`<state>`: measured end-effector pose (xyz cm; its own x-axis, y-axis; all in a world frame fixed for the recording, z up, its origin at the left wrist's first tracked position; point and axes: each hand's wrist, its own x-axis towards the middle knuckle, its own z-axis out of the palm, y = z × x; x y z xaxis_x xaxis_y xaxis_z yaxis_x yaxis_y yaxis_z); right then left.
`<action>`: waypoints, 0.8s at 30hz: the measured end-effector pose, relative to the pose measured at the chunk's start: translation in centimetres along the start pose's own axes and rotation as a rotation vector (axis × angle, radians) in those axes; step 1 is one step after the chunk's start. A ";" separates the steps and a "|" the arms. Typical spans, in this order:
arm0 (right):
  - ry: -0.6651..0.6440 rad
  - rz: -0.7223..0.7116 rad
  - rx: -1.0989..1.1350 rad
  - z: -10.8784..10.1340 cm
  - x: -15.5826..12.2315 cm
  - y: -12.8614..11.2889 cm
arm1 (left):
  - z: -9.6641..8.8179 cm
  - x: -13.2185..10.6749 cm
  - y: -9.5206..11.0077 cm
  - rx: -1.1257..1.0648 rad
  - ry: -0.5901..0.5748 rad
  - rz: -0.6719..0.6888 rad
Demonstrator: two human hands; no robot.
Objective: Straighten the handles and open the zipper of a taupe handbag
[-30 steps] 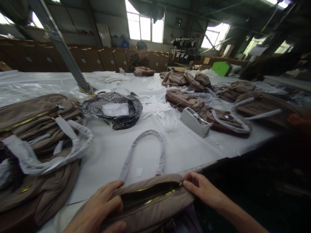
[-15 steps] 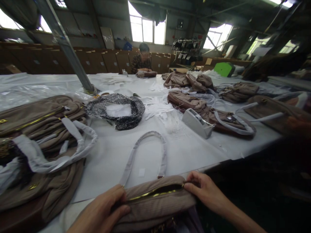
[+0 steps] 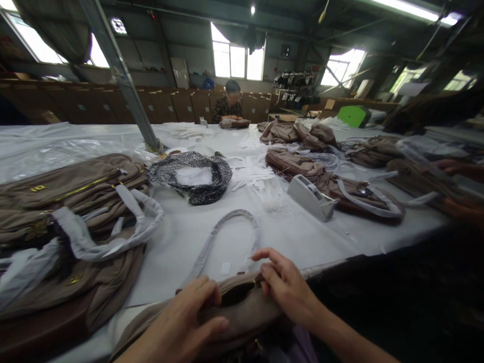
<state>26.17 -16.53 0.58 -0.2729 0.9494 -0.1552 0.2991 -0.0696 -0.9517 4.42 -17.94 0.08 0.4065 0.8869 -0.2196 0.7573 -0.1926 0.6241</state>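
A taupe fabric handbag (image 3: 251,315) lies at the near edge of the table, its top zip partly open over a dark gap. My left hand (image 3: 185,315) grips its left part, thumb on the near side of the opening and fingers on the far side. At the right end of the gap, my right hand (image 3: 285,285) is closed by the zip, index finger raised; its pinch seems to be on the zip pull, though the fingers partly hide it. The handbag's strap (image 3: 234,214), wrapped in white, loops away across the table.
Stacked taupe bags (image 3: 109,272) lie at left, beside a metal post (image 3: 124,80). Ahead are a black-and-white speckled ring-shaped bundle (image 3: 212,186), paper strips and a grey tape dispenser (image 3: 310,196). More bags (image 3: 363,191) lie at right near another person's hands (image 3: 463,209). A person sits across the table.
My right hand has moved left along the handbag, closer to my left hand. The visible zip gap is shorter. The view has shifted slightly, and the other person's hands at right have moved.
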 end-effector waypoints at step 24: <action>0.228 -0.881 -0.763 -1.7 -1.8 8.2 | 1.6 7.7 2.2 -0.284 -0.072 -0.005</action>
<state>30.65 -18.34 -6.48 -0.5115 0.6171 0.5980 0.5783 0.7619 -0.2916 10.00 -12.24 -1.47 0.4465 0.8533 -0.2693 0.5895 -0.0541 0.8059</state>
